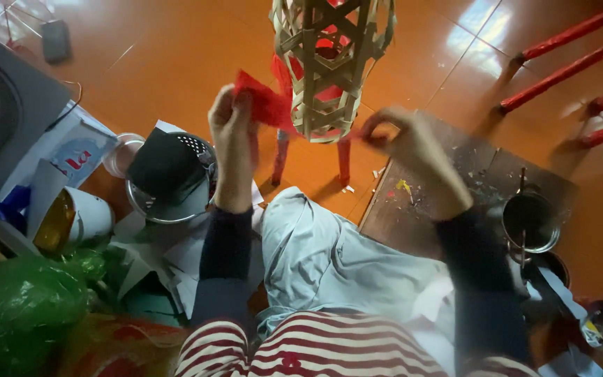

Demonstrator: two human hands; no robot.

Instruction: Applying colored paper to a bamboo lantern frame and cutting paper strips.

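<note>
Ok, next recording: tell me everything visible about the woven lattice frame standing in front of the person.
The pale woven strip lattice frame looks like flat bamboo or cane strips crossed into open, roughly hexagonal gaps. It stands upright on a small red stool over the orange tiled floor, its top cut off by the picture edge. Red paper shows inside and along its lower left. The left hand pinches that paper; the blurred right hand reaches its lower edge.

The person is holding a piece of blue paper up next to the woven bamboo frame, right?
Not quite. The paper in the left hand is red, not blue. The head view shows it held up next to the woven bamboo frame.
</note>
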